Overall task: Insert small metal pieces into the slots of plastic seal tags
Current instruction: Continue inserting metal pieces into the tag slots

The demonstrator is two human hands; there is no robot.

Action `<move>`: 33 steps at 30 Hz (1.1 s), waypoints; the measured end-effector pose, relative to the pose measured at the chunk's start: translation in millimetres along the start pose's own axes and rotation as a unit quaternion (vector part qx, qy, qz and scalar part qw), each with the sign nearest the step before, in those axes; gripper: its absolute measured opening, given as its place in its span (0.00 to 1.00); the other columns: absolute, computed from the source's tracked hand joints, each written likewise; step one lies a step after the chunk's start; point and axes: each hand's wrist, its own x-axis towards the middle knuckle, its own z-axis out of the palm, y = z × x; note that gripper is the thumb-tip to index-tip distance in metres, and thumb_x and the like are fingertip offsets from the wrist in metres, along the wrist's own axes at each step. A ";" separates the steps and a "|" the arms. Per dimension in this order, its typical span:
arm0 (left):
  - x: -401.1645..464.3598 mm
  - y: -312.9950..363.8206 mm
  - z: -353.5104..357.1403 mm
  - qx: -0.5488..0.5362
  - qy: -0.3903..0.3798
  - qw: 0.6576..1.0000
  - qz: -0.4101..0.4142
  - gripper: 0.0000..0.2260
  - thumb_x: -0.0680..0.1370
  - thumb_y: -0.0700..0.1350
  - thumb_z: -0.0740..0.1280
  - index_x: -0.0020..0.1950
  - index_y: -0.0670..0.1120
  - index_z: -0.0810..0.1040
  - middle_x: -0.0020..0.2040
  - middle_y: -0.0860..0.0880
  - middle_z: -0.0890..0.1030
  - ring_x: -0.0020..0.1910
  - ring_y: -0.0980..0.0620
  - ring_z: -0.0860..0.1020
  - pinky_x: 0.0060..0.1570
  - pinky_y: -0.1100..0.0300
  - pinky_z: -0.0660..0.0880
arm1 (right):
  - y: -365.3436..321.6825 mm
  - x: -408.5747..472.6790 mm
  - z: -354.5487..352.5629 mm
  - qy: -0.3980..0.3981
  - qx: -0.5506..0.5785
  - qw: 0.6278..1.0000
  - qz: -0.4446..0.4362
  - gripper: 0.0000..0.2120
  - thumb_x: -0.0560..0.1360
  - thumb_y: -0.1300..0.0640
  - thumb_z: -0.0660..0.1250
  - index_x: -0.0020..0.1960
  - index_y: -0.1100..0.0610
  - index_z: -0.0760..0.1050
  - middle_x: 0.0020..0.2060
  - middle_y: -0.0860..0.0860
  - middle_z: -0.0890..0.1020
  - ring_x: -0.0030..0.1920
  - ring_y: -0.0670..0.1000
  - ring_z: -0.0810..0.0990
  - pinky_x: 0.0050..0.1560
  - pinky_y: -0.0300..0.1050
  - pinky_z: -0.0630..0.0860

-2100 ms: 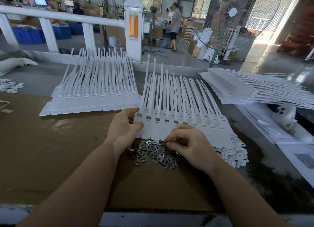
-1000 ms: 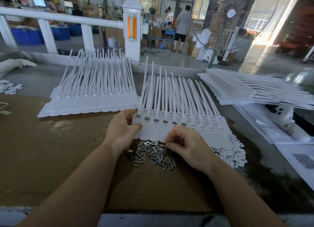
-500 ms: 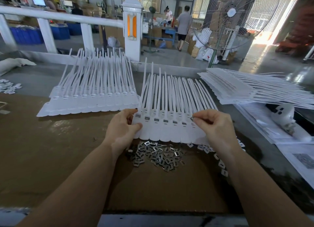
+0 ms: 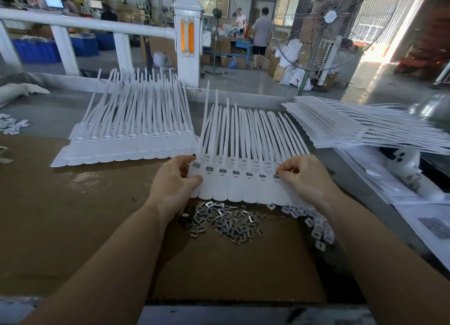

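Note:
A joined row of white plastic seal tags [image 4: 239, 188] lies in the middle of the table, straps pointing away from me. Several slots along its left part hold grey metal pieces. My left hand [image 4: 174, 183] grips the row's left end, thumb on top. My right hand [image 4: 303, 178] pinches a small metal piece [image 4: 276, 176] at a slot toward the row's right. A loose heap of small metal pieces [image 4: 225, 221] lies on the brown cardboard just in front of the row.
Another row of white tags [image 4: 131, 139] lies at the back left. A stack of tag rows [image 4: 365, 127] sits at the right. Small white plastic bits [image 4: 316, 225] lie under my right wrist. A white device [image 4: 404, 164] rests on papers at far right.
My right hand rose from the metal heap with a piece and moved up and right to a slot in the tag row. My left hand stayed on the row's left end.

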 end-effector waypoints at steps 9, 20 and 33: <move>1.2 -0.6 0.5 0.001 0.001 1.000 0.000 0.20 0.73 0.38 0.70 0.65 0.46 0.73 0.48 0.51 0.79 0.48 0.52 0.78 0.54 0.49 0.77 | -1.4 5.7 -0.8 -0.043 -0.041 0.998 -0.006 0.07 0.77 0.62 0.63 0.47 0.58 0.80 0.42 0.49 0.77 0.43 0.45 0.74 0.45 0.37 0.66; 1.8 -1.0 0.4 0.000 0.000 1.000 -0.001 0.20 0.73 0.38 0.70 0.64 0.47 0.73 0.47 0.51 0.79 0.47 0.52 0.78 0.53 0.48 0.77 | 2.8 6.0 -1.6 0.003 -0.010 1.000 -0.017 0.05 0.73 0.63 0.68 0.45 0.58 0.83 0.42 0.50 0.82 0.43 0.45 0.78 0.47 0.36 0.70; 0.9 -1.0 -0.1 0.007 0.002 1.000 0.010 0.21 0.73 0.37 0.69 0.65 0.46 0.73 0.45 0.53 0.78 0.45 0.55 0.77 0.50 0.55 0.76 | -17.1 -25.3 12.4 0.057 0.086 0.993 -0.061 0.06 0.74 0.62 0.67 0.46 0.53 0.81 0.40 0.42 0.79 0.40 0.37 0.76 0.43 0.22 0.69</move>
